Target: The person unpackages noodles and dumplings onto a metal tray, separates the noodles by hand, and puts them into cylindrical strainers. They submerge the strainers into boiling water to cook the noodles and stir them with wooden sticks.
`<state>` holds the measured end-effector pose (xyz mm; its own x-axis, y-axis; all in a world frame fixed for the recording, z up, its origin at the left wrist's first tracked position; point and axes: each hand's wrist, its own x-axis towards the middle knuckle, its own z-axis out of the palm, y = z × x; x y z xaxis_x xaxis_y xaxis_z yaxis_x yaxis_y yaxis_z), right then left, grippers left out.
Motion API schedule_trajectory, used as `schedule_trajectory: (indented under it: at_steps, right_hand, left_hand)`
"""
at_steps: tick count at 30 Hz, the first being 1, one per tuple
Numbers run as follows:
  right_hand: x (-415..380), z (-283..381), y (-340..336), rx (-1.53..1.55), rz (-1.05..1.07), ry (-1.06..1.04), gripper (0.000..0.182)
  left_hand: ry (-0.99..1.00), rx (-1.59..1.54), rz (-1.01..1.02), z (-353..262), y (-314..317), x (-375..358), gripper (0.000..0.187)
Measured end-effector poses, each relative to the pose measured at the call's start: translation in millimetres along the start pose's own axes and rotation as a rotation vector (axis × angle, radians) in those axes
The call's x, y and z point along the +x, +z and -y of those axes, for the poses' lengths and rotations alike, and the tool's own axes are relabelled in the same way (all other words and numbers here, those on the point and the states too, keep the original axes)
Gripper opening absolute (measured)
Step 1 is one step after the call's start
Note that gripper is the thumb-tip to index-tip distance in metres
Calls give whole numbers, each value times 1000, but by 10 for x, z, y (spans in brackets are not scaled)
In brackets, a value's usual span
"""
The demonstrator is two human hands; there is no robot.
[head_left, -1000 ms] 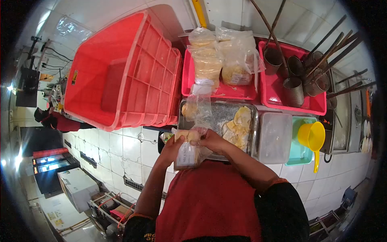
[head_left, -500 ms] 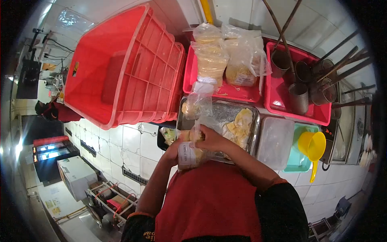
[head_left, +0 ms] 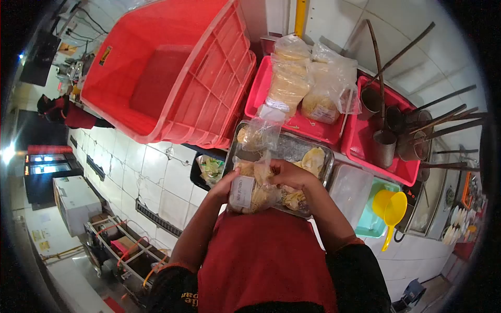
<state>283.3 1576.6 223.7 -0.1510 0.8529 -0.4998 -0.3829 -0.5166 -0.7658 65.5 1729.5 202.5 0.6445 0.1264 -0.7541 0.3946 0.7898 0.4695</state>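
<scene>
A clear plastic bag of noodles (head_left: 263,195) with a white printed label is held close to the red apron. My left hand (head_left: 225,185) is closed round its left side. My right hand (head_left: 290,176) grips the upper right part of the same bag, fingers bent over the plastic. Behind the bag lies a metal tray (head_left: 292,147) with pale yellow noodle pieces (head_left: 312,160) on it. Another small clear bag (head_left: 257,136) rests at the tray's far left corner.
Stacked red crates (head_left: 177,78) stand at the left. Beyond the tray, a pink tray (head_left: 326,130) holds bagged noodles; another (head_left: 355,136) holds long-handled metal strainers (head_left: 385,148). A yellow dipper (head_left: 389,206) sits at the right. A person (head_left: 68,111) is far left.
The view has shifted and tilted. The held bag's label and noodles face the camera more fully now, with both hands still on it.
</scene>
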Motion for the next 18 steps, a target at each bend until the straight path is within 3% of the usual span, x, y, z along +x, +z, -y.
schedule_trajectory:
  at_steps: [4, 6, 7, 9, 12, 16, 18]
  right_hand:
    - [73, -29, 115, -77, -86, 33, 56]
    - [83, -13, 337, -572, -366, -181, 58]
    - [116, -40, 371, -584, -376, -170, 58]
    - [199, -109, 382, -477, -399, -132, 74]
    - [95, 116, 375, -528, -337, 5, 75]
    - [-56, 295, 476, -660, -411, 11, 65]
    - [-120, 405, 576, -868, -471, -15, 65]
  left_hand:
    - [-50, -84, 97, 96, -110, 199, 57]
    - [-90, -68, 105, 162, -113, 216, 55]
    - [-86, -59, 125, 197, -107, 210, 53]
    - [-76, -62, 160, 261, -162, 229, 51]
    - [-11, 27, 214, 340, -266, 284, 48]
    - [-51, -118, 250, 306, -116, 199, 43]
    - [-62, -164, 310, 219, -24, 117, 41]
